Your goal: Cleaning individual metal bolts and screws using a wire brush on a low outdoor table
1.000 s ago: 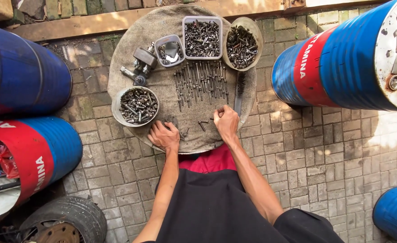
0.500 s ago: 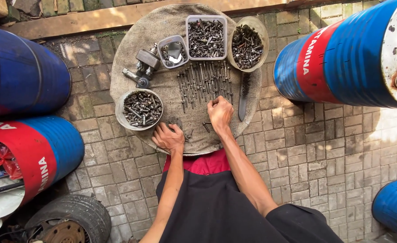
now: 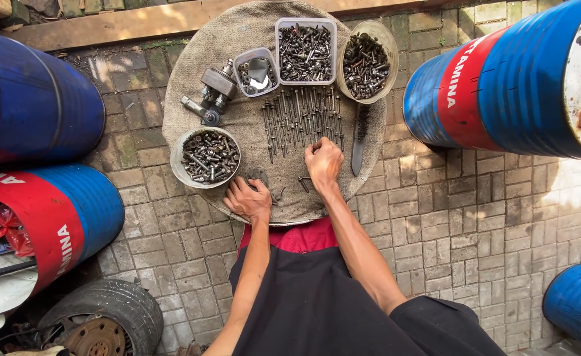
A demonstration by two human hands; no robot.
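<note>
Right hand (image 3: 324, 161) at the near end of the bolt row (image 3: 303, 118) laid mid-table (image 3: 191, 72), fingers curled; whether they grip a bolt, cannot tell. Left hand (image 3: 249, 199) rests flat, fingers loosely spread, holding nothing, just right of the round bowl (image 3: 206, 157).

An outdoor workshop yard, the kind for fixing cars and machines. Grey brick paving (image 3: 475, 217) underfoot, patchy with sun and shade. Big blue and red oil drums (image 3: 501, 72) lying on their sides all around. An old tyre on a rusty wheel (image 3: 102, 320) in the corner. A round surface (image 3: 237, 33) covered with rough sackcloth, low to the ground. On it, bowls and tubs (image 3: 305, 51) full of dark, greasy bolts and nuts, long bolts (image 3: 300, 118) laid in rows, and a heavy metal machine part (image 3: 214, 89). Dirt and junk at the edges.
</note>
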